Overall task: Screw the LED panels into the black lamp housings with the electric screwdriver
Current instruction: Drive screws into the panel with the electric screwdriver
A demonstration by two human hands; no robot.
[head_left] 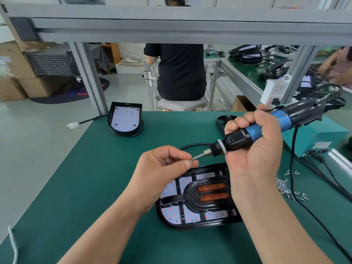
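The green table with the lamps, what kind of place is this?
Probably a lamp assembly workshop: black lamp housing on the workbench, electric screwdriver in the right hand, loose screws nearby.

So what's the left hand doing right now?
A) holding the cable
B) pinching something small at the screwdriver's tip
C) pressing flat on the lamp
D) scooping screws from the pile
B: the left hand pinches a small metal piece at the tip of the screwdriver, which the right hand grips above the lamp; the pile of screws lies apart on the right.
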